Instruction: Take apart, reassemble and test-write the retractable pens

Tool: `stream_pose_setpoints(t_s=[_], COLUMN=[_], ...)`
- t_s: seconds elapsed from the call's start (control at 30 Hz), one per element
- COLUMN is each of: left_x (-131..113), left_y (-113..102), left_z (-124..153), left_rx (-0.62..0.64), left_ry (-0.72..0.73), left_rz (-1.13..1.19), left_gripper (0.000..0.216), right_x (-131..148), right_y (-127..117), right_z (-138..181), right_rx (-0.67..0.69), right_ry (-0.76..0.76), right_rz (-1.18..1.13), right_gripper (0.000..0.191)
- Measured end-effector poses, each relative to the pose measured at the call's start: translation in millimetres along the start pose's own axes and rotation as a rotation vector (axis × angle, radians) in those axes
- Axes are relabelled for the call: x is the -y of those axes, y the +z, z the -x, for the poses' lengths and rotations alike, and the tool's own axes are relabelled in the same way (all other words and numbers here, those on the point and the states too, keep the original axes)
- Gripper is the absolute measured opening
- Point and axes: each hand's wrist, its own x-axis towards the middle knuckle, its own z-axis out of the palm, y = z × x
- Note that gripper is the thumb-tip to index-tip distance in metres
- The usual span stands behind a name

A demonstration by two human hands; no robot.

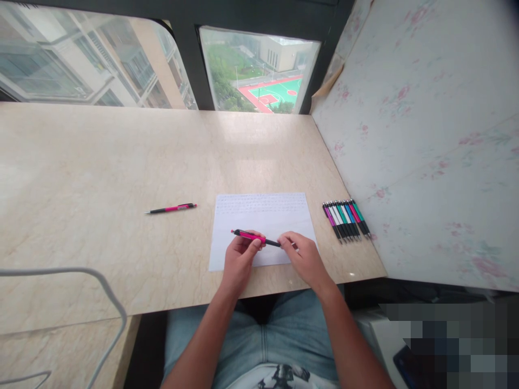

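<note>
A pink and black pen (252, 236) is held level over a white sheet of paper (263, 216) near the table's front edge. My left hand (240, 260) grips the pen's pink part with closed fingers. My right hand (303, 256) pinches its black end. The sheet has lines of faint writing along its top. A second pink and black pen (171, 208) lies alone on the table to the left of the sheet.
A row of several coloured pens (346, 219) lies to the right of the sheet, close to a floral papered wall (425, 140). The marble table (101, 178) runs back to windows. A white wire frame (101, 292) stands at the near left.
</note>
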Motion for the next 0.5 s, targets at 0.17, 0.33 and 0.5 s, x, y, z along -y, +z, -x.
stream_pose_setpoints(t_s=[0.17,0.33,0.5], left_x=[1,2,1], left_y=[-1,-2,-1], left_z=[1,1,2], left_rx=[0.023,0.019,0.054], left_ry=[0.019,0.021,0.009], left_rz=[-0.069,-0.082,-0.055], left_gripper=[0.018,0.021,0.024], right_x=[15,19,10], right_y=[4,11,10], right_z=[1,3,5], right_rx=[0.013,0.063,-0.003], right_ry=[-0.231,-0.194,-0.081], right_rz=[0.231,0.305,0.02], right_gripper=[0.017,0.014,0.012])
